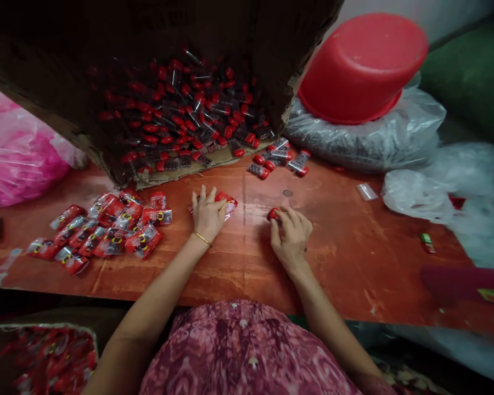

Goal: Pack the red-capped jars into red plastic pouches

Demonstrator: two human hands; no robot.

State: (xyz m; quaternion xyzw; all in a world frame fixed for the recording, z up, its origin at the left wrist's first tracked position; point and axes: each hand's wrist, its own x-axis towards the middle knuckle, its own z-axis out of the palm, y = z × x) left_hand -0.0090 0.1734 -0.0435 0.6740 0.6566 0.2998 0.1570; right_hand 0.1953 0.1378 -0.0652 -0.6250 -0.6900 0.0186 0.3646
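My left hand (208, 215) lies flat with its fingers spread over red printed plastic packaging (227, 202), its thumb resting on the edge. Most of the packaging is hidden beneath that hand, so I cannot tell whether it is one piece or several. To the right, my right hand (292, 233) has its thumb and fingers closed on a small red-capped container (274, 214), held low over the table; its body is mostly covered by the fingers. Left of my left hand lies a pile of filled red packets (115, 225).
A tipped cardboard box (164, 178) holds many clear containers with red ends (197, 109); several more loose containers (278, 156) lie outside it. A red tub (366, 60) sits upside down on a filled plastic bag (341, 145). A box of packets (51, 356) stands below the table (346, 274).
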